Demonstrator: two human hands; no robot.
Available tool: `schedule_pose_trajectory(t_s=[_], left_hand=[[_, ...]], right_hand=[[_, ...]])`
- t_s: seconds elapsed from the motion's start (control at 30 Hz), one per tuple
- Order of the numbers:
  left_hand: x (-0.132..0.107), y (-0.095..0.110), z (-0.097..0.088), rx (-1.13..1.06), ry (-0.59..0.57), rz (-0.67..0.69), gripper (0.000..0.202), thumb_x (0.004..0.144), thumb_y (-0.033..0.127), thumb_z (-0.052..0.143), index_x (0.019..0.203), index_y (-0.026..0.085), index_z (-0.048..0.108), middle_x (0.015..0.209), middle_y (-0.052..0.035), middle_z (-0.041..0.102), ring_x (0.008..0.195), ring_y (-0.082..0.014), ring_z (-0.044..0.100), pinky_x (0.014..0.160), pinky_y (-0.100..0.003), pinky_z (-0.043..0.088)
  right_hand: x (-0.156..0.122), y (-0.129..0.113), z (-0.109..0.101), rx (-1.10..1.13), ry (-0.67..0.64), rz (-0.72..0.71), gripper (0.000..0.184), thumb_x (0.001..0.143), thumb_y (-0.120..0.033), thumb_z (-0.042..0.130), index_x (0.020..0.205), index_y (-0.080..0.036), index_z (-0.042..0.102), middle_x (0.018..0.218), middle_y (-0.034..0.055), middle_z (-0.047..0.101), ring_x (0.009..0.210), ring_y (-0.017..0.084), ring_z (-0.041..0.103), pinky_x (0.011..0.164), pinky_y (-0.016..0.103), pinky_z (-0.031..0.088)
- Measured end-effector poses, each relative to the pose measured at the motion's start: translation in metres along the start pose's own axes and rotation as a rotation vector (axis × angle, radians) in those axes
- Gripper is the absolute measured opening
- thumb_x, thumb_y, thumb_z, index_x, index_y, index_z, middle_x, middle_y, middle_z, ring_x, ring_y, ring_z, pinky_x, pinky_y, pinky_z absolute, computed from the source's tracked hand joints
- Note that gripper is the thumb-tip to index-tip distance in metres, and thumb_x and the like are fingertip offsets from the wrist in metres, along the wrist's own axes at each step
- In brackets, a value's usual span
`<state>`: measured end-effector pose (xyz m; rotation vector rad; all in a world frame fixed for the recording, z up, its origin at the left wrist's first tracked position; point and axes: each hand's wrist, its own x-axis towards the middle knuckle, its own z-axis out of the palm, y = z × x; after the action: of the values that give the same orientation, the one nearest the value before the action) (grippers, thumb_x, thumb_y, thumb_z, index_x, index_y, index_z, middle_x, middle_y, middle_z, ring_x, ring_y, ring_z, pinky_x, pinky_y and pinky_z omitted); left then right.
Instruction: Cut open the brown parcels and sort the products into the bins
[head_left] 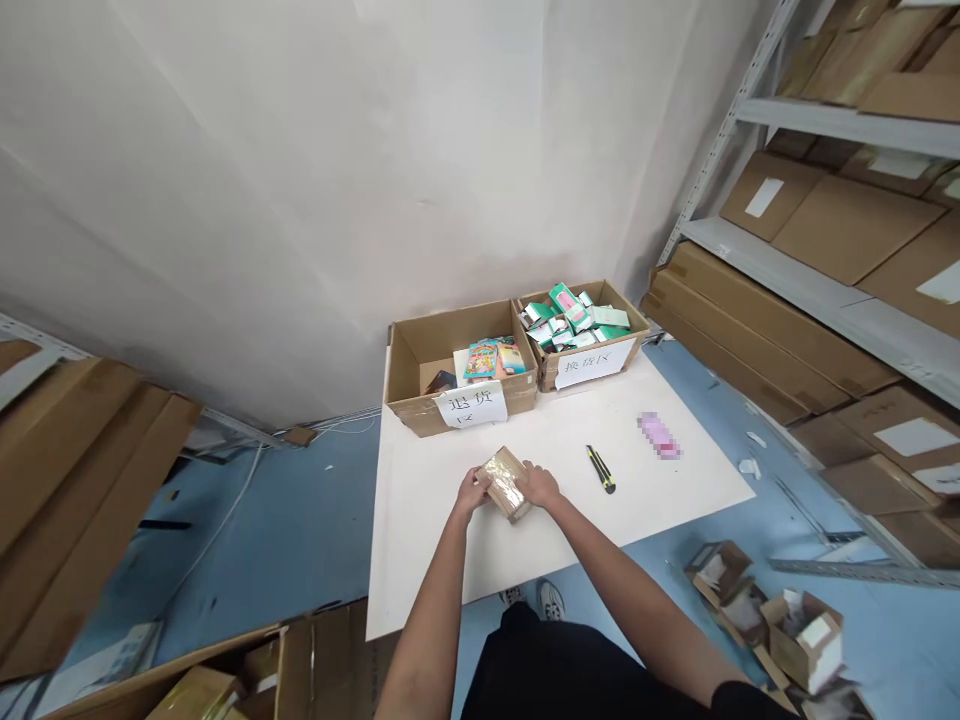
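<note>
A small brown cardboard box [504,480], its top shiny with clear tape, is between my two hands over the white table. My left hand [472,490] grips its left side and my right hand [538,484] grips its right side. Fingertips on the far sides are partly hidden. To the right of my right hand lies a black and yellow utility knife [601,470]. Farther right is a pink item [659,436], blurred out so that its kind cannot be made out.
At the table's [427,510] back stand a carton [420,415] of colourful packets and a carton [551,375] of green and white boxes, both with handwritten labels. Shelves [817,270] of cartons rise on the right. Opened boxes [806,640] lie on the floor; another large carton [300,660] is at lower left.
</note>
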<state>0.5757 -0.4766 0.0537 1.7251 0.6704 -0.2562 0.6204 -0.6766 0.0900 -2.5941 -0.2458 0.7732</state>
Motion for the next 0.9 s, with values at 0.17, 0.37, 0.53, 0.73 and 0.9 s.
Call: schedule_pose_trajectory(t_s=[0.17, 0.37, 0.53, 0.73, 0.9], left_hand=[[0.015, 0.015, 0.007, -0.021, -0.035, 0.147, 0.051, 0.080, 0.041, 0.081, 0.126, 0.023, 0.069, 0.138, -0.0101, 0.069, 0.119, -0.0266, 0.070, 0.100, -0.042, 0.061], [0.007, 0.002, 0.034, 0.055, -0.157, 0.314, 0.032, 0.083, 0.038, 0.076, 0.112, 0.023, 0.077, 0.132, -0.0080, 0.074, 0.120, -0.0263, 0.071, 0.107, -0.041, 0.056], [0.006, 0.004, 0.063, 0.226, -0.183, 0.332, 0.047, 0.079, 0.030, 0.076, 0.125, 0.022, 0.073, 0.133, -0.0096, 0.072, 0.124, -0.0281, 0.069, 0.111, -0.043, 0.053], [0.051, 0.044, 0.046, 0.598, -0.207, 0.373, 0.101, 0.061, 0.027, 0.089, 0.154, 0.023, 0.049, 0.176, -0.0111, 0.027, 0.159, -0.0351, 0.032, 0.127, -0.044, 0.033], [0.073, 0.046, 0.043, 0.890, -0.281, 0.331, 0.118, 0.064, 0.039, 0.088, 0.165, 0.025, 0.029, 0.178, -0.0118, 0.019, 0.158, -0.0376, 0.033, 0.123, -0.044, 0.038]], right_hand=[[-0.007, 0.012, -0.006, 0.027, 0.043, -0.003, 0.042, 0.101, -0.037, 0.051, 0.138, -0.017, 0.056, 0.125, 0.0154, 0.073, 0.112, 0.029, 0.071, 0.086, 0.033, 0.048], [-0.027, 0.041, 0.008, -0.037, 0.137, 0.117, 0.069, 0.096, -0.025, 0.057, 0.162, -0.022, 0.036, 0.150, 0.0159, 0.059, 0.132, 0.030, 0.061, 0.099, 0.036, 0.049], [-0.021, 0.049, 0.009, -0.031, 0.159, -0.027, 0.079, 0.094, -0.020, 0.058, 0.167, -0.025, 0.031, 0.173, 0.0118, 0.030, 0.158, 0.029, 0.032, 0.119, 0.041, 0.040], [-0.005, 0.088, -0.014, 0.038, 0.136, -0.068, 0.067, 0.098, -0.027, 0.058, 0.163, -0.022, 0.042, 0.170, 0.0133, 0.038, 0.158, 0.029, 0.031, 0.124, 0.046, 0.035], [0.000, 0.172, -0.035, 0.094, 0.077, 0.035, 0.063, 0.094, -0.024, 0.060, 0.157, -0.019, 0.051, 0.160, 0.0153, 0.052, 0.151, 0.030, 0.044, 0.120, 0.044, 0.039]])
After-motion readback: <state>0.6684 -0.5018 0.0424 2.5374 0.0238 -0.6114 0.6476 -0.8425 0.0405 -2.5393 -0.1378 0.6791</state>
